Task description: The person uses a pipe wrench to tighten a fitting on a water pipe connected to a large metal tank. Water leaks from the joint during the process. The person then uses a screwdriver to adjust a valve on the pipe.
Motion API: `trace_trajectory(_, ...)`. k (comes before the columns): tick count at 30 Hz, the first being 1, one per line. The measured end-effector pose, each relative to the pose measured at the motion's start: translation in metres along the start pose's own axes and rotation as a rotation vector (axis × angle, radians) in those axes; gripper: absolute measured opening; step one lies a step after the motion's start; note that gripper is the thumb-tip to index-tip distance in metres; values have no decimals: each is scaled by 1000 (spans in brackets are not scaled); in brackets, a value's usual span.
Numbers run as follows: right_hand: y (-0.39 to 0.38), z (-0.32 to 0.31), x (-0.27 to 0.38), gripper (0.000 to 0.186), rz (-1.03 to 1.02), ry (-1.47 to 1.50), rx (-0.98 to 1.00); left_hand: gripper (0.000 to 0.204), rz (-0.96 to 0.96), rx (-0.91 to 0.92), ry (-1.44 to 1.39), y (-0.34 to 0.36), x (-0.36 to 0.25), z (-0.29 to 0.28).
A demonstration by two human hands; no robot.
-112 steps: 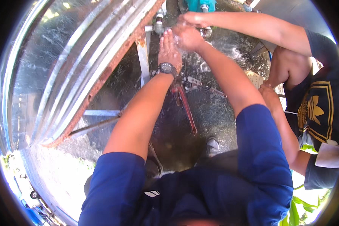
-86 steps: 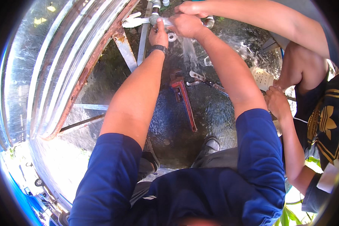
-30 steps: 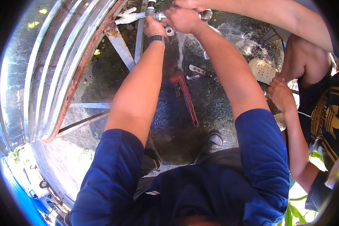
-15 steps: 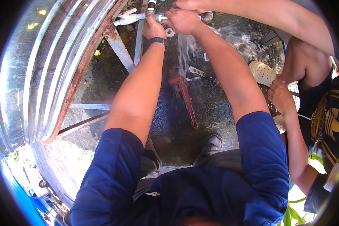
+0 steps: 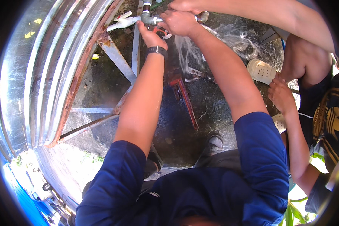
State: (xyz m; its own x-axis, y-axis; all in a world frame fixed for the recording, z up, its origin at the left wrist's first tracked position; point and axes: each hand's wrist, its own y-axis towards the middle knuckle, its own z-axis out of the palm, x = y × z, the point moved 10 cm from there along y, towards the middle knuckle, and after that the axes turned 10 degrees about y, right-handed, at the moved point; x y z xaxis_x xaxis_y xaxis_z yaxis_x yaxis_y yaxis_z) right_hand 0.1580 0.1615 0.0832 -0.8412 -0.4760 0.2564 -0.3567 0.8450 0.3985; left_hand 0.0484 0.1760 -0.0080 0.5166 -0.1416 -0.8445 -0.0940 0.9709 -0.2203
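Note:
My left hand (image 5: 151, 37) is just below a metal elbow or tee fitting (image 5: 147, 17), thumb raised toward it, other fingers largely hidden; a small orange object (image 5: 160, 32) shows beside it. My right hand (image 5: 179, 22) grips the horizontal pipe (image 5: 158, 20) to the right of that fitting. A white PVC valve (image 5: 122, 23) joins at the left. Water (image 5: 184, 52) sprays down below my right hand. A red pipe wrench (image 5: 184, 100) and a metal tool (image 5: 196, 71) lie on the wet ground beneath.
A co-worker at the right has one hand (image 5: 177, 5) above mine, another (image 5: 280, 98) near a perforated cream shoe (image 5: 260, 71). A shiny ribbed metal tank (image 5: 37, 75) on rusty angle-iron supports (image 5: 116, 60) occupies the left. Wet concrete (image 5: 169, 147) lies around my feet.
My left hand has moved down and left from the fitting, and an orange object now shows beside it. My right hand has shifted slightly left. Water keeps spraying, wider than a second ago.

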Motion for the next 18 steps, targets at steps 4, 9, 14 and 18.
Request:
trace_trajectory(4,-1,-4,2,39,-9,14,-32,98,-114,-42,-2,-19,16,-16)
trace_trajectory(9,0,-5,3,38,0,6,-12,89,-214,-73,-106,-19,6,-15)
trace_trajectory(14,-1,-6,2,36,75,14,47,72,-253,26,42,-2,-20,14)
trace_trajectory(18,0,-5,-5,27,152,67,65,40,-410,-103,55,5,-10,4)
